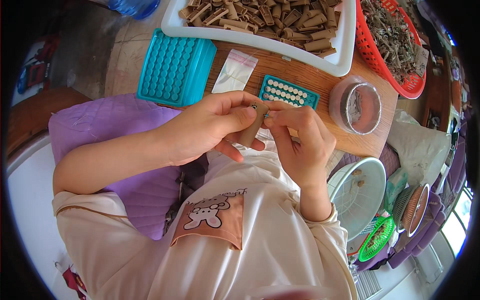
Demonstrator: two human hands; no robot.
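Observation:
My left hand [207, 127] grips a brown paper tube [251, 131] upright in front of my chest. My right hand [300, 140] pinches at the tube's top end with thumb and forefinger; what sits between the fingertips is too small to tell. Just beyond the hands lies a small teal tray [312, 99] with rows of white round pieces. A white tray [345, 55] heaped with several more brown tubes stands at the far side of the wooden table [300, 75].
A stack of teal dimpled trays [172, 67] lies left, a clear zip bag [234, 71] beside it. A red basket [372, 55] of dried plant bits is far right, a round clear container [356, 105] near it. White and green baskets [357, 195] stand lower right. Purple cushion [110, 130] left.

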